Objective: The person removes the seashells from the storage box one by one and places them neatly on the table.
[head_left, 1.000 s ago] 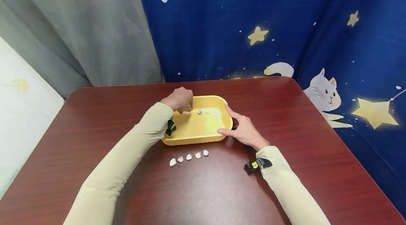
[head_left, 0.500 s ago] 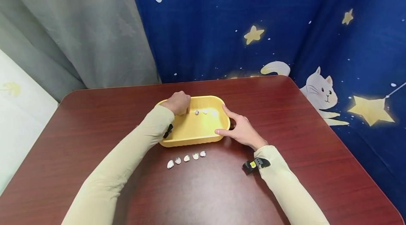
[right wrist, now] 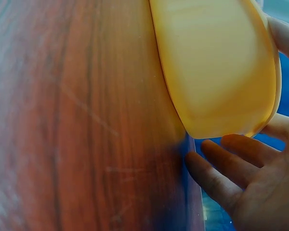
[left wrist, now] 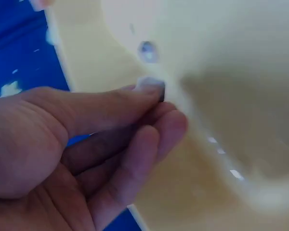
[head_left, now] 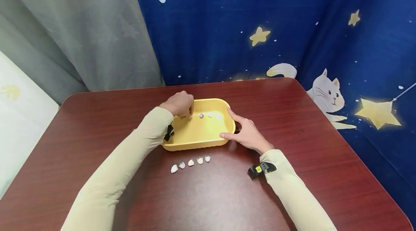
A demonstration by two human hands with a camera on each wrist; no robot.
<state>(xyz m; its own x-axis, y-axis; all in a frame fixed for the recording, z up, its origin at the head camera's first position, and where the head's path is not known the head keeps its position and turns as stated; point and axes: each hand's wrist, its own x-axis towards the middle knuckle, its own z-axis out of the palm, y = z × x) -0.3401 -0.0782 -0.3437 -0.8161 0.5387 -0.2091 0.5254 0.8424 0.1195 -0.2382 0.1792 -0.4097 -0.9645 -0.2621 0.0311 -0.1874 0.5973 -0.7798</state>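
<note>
A yellow plastic tray [head_left: 198, 145] stands on the table, its long side facing me. Over its left end is my left hand [head_left: 180, 104], and in the left wrist view this hand [left wrist: 101, 139] pinches a small shiny pebble [left wrist: 151, 85] between thumb and fingertips. Another pebble [left wrist: 148, 51] lies in the tray just beyond it. Several pebbles sit along the far part of the tray floor, among them a greyish one [head_left: 201, 115]. At the tray's right end my right hand [head_left: 246, 133] grips the rim, thumb on the near side and fingers spread round the outside.
In front of the tray, a slanting row of several pale pebbles [head_left: 191, 162] lies on the dark red wooden table [head_left: 234, 195]. Beyond the table's far edge hang a grey curtain [head_left: 81, 25] and a blue starry curtain [head_left: 208, 25].
My left hand dipped into the tray's far left part, then rose slightly and shifted left. My right hand keeps its place on the tray. The whole head view shifted a little.
</note>
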